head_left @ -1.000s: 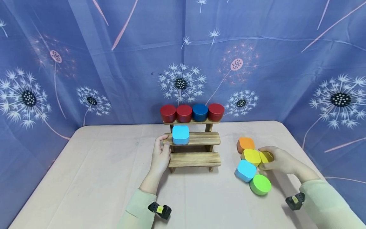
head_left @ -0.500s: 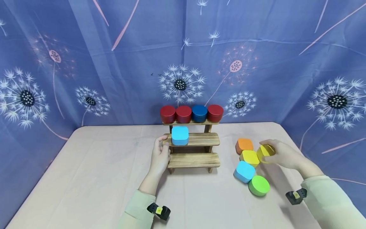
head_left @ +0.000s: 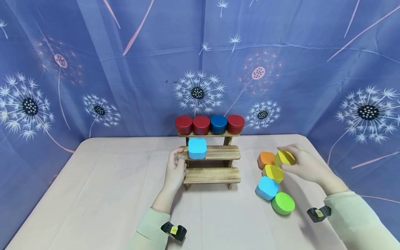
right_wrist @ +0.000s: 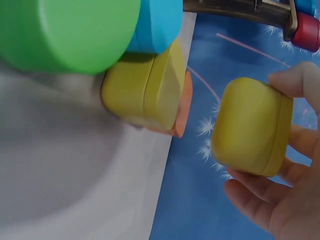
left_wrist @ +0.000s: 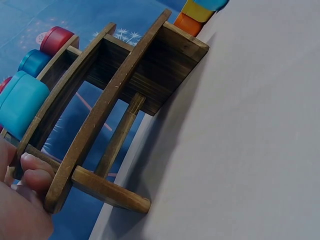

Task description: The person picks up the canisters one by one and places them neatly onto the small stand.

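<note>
My left hand (head_left: 175, 170) grips the left end of the middle step of a three-tier wooden display stand (head_left: 212, 175). In the left wrist view, its fingertips (left_wrist: 37, 170) lie at that step's end. A light blue rounded-square tin (head_left: 197, 148) sits on the middle step, beside my left fingers. My right hand (head_left: 307, 165) holds a yellow tin (right_wrist: 252, 127) between thumb and fingers, raised above the table. Under it on the table lie another yellow tin (head_left: 272, 173) and an orange tin (head_left: 265, 160).
Red tins (head_left: 201, 125) and a dark blue tin (head_left: 218, 124) line the top step. Right of the stand, a light blue tin (head_left: 267, 188) and a round green tin (head_left: 283, 203) rest on the pale tablecloth (head_left: 109, 201). A blue dandelion-print curtain (head_left: 140, 83) hangs behind.
My right hand has lifted the yellow tin off the table and carried it up and left, toward the orange tin. My left hand stays on the stand.
</note>
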A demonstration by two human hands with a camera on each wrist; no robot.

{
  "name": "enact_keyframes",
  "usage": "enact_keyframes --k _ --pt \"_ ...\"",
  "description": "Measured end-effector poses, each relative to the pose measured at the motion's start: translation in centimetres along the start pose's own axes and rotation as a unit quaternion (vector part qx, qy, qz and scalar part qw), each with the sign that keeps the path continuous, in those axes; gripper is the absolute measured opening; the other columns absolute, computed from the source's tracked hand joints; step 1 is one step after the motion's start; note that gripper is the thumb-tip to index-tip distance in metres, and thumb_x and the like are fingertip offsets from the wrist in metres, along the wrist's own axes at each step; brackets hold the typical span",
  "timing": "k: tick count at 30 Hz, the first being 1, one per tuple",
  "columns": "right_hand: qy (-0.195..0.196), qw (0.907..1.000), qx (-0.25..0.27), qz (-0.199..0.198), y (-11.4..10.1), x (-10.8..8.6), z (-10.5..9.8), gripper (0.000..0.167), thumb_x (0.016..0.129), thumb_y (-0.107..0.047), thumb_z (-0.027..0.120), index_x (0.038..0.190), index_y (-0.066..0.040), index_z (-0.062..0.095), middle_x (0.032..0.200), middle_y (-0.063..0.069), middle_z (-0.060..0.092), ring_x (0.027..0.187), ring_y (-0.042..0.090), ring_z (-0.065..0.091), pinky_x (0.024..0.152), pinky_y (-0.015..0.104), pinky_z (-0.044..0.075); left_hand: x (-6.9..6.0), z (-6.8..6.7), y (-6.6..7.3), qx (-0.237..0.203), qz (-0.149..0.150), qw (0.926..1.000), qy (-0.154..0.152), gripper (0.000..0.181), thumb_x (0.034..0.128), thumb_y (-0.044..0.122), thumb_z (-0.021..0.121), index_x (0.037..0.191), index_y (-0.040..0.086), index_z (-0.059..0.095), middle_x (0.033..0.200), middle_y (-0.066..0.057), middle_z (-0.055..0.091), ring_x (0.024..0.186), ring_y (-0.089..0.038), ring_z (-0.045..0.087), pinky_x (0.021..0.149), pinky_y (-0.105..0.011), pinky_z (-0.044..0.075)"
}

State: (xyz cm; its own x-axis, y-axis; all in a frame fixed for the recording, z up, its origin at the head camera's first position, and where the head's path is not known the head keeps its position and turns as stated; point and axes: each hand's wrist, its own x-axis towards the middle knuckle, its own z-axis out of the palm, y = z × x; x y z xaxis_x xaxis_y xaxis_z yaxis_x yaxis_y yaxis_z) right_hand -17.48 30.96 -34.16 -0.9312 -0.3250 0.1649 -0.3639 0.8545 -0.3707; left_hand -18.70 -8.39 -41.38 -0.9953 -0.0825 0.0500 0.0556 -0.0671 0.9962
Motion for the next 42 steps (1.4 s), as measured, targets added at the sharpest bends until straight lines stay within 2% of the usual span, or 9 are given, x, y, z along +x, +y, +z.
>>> enact_keyframes --k 8,11,15,19,25,33,42 --pt "0.053 0.9983 -0.004 -0.024 -1.5 0.5 0.5 0.057 0.080 -0.021 0.072 0.130 -0.001 0.053 0.120 0.020 0.053 0.102 0.032 0.054 0.079 0.048 0.050 -0.1 0.2 0.1 -0.003 -0.004 1.0000 0.002 0.030 0.1002 0.009 0.036 0.130 0.007 0.038 0.060 0.002 0.039 0.046 -0.004 0.035 0.042 -0.016 0.030" --pt "0.068 0.9973 0.000 -0.029 -2.1 0.9 0.7 0.057 0.079 -0.019 0.073 0.129 -0.001 0.054 0.120 0.019 0.054 0.105 0.032 0.053 0.081 0.048 0.048 -0.1 0.2 0.1 -0.002 -0.004 1.0000 0.003 0.030 0.1002 0.009 0.036 0.130 0.007 0.038 0.060 0.003 0.039 0.046 -0.004 0.034 0.042 -0.015 0.030" --pt "0.083 0.9957 0.020 -0.034 -2.9 1.3 0.9 0.056 0.077 -0.017 0.074 0.127 0.001 0.053 0.120 0.020 0.056 0.104 0.033 0.053 0.083 0.049 0.049 0.0 0.2 -0.1 0.001 -0.003 1.0000 0.002 0.029 0.1005 0.009 0.035 0.129 0.007 0.038 0.059 0.003 0.039 0.046 -0.003 0.034 0.042 -0.015 0.030" --pt "0.097 0.9939 0.037 -0.037 -3.7 1.8 1.1 0.054 0.076 -0.016 0.076 0.122 0.001 0.054 0.118 0.019 0.057 0.098 0.031 0.055 0.078 0.045 0.052 0.1 0.1 -0.2 0.002 -0.004 1.0000 0.001 0.029 0.1007 0.010 0.035 0.129 0.007 0.038 0.059 0.003 0.039 0.046 -0.003 0.034 0.042 -0.015 0.030" --pt "0.102 0.9928 0.051 -0.038 -4.8 2.6 1.4 0.052 0.077 -0.019 0.076 0.121 -0.001 0.054 0.118 0.017 0.056 0.099 0.029 0.053 0.080 0.049 0.049 0.1 0.1 -0.2 -0.003 -0.004 1.0000 0.001 0.029 0.1007 0.009 0.035 0.129 0.006 0.038 0.058 0.003 0.038 0.045 -0.003 0.033 0.041 -0.015 0.029" --pt "0.118 0.9900 0.060 -0.048 -6.1 3.6 1.8 0.051 0.079 -0.025 0.075 0.123 -0.005 0.058 0.119 0.010 0.055 0.094 0.018 0.051 0.072 0.030 0.047 0.0 0.0 0.0 -0.002 -0.004 1.0000 0.001 0.030 0.1007 0.010 0.035 0.130 0.007 0.037 0.059 0.003 0.038 0.046 -0.003 0.034 0.042 -0.015 0.029" --pt "0.119 0.9871 0.083 -0.069 -8.3 4.7 2.6 0.052 0.078 -0.024 0.077 0.123 -0.005 0.059 0.120 0.012 0.052 0.094 0.020 0.052 0.070 0.030 0.049 0.0 0.0 0.0 0.006 -0.007 0.9999 0.003 0.030 0.1007 0.011 0.035 0.130 0.008 0.038 0.059 0.003 0.039 0.046 -0.004 0.034 0.042 -0.015 0.030"
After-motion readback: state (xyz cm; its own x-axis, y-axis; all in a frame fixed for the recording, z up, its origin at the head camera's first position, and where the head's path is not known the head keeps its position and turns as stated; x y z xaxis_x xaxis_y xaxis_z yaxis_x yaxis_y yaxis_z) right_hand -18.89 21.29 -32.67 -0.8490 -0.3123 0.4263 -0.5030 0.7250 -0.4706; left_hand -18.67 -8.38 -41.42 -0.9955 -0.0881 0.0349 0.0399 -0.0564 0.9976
